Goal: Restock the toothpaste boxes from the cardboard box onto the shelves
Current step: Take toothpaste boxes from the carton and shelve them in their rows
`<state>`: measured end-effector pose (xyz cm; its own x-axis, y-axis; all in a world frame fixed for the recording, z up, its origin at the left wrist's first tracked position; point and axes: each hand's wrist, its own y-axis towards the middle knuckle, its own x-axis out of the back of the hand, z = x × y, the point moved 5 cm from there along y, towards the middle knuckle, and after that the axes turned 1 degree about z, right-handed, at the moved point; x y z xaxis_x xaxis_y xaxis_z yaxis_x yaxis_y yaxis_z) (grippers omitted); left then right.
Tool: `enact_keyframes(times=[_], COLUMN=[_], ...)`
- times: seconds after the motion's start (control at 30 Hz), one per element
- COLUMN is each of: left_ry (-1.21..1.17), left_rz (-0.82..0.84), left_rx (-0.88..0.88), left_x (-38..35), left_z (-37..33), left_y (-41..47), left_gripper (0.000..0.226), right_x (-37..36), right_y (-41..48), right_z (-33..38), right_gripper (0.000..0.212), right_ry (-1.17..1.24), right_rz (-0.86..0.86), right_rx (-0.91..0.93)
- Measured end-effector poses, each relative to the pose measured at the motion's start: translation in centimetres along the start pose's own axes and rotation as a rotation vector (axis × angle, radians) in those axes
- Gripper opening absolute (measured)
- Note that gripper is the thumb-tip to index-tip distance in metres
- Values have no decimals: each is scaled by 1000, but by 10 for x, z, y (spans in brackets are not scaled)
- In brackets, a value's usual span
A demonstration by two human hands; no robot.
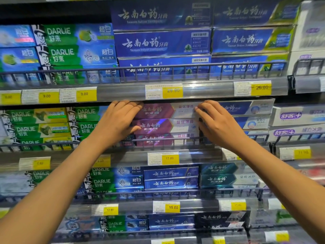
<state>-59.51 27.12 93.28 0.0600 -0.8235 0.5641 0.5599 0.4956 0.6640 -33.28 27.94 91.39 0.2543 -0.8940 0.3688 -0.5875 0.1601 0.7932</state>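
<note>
Left hand lies with fingers nearly straight on the left end of the top purple toothpaste box, thumb touching the second purple box under it; right hand touches the right end of the same top box. Green Darlie boxes sit just left of the left hand, blue boxes just right of the right hand. Yellow 29.90 price tag is above and between the hands, 17.00 tag below them under the shelf rail.
</note>
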Motion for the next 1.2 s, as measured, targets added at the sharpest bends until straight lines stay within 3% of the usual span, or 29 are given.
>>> enact_keyframes(times=[0.23, 0.53, 0.77, 1.2], left_ry=[53, 72, 100, 123], left_rz=[-126, -85, -188, -185], left_rx=[-27, -6, 14, 51], left_x=[5, -10, -16, -24], left_z=[-9, -25, -20, -14], left_y=[-13, -36, -34, -33], left_gripper=[59, 45, 30, 24], right_x=[-5, -11, -17, -20], right_y=[-3, -13, -13, -12], right_z=[2, 14, 9, 9], right_gripper=[32, 39, 33, 30], right_ry=[-6, 9, 9, 3], right_rz=[14, 42, 12, -14], right_rx=[-13, -22, -13, 5])
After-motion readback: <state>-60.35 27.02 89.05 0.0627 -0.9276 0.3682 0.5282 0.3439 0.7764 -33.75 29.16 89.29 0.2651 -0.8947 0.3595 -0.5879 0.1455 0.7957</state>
